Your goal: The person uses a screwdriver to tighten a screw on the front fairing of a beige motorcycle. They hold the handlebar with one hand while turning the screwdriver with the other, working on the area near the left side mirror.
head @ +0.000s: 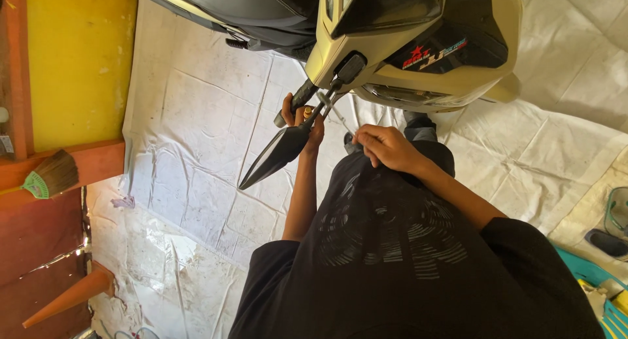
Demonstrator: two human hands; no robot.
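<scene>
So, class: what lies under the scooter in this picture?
A creased, stained white sheet spreads over the floor beneath the scooter. The floor itself is covered by it, and the scooter's body hides its wheels and the sheet directly below.

A creased white sheet (196, 156) covers the floor, and the scooter (418, 45) stands on it. Left of the scooter, past the sheet's edge, a broom (49, 175) rests on a red ledge (98, 161). Below the broom, an orange cone (69, 298) lies tilted. Right of the scooter, a sandal (607, 242) lies beside the sheet.
</scene>
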